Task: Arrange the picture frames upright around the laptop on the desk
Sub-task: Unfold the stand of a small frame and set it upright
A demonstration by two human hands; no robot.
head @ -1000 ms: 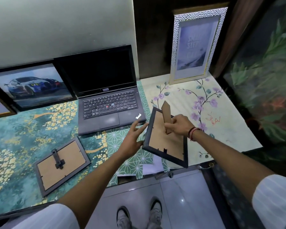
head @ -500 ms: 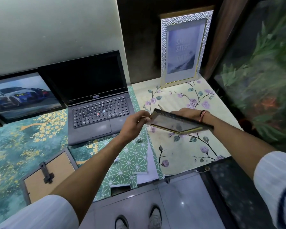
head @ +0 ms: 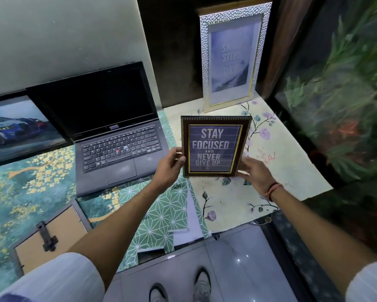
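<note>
Nearest, at the left edge of the desk (head: 292,171), a frame (head: 50,234) lies face down, its stand uppermost. Just right of the open laptop (head: 115,136), both hands hold the dark quote frame (head: 214,147) upright, print facing the person: the left hand (head: 169,167) grips its left edge, the right hand (head: 256,173) its lower right corner. Whether its base touches the desk is unclear. Farther back, a silver frame (head: 232,55) stands against the wall, and a car picture (head: 19,129) stands left of the laptop.

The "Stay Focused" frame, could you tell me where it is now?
Head view, right of centre: the "Stay Focused" frame stands upright between both hands, right of the laptop.
</note>
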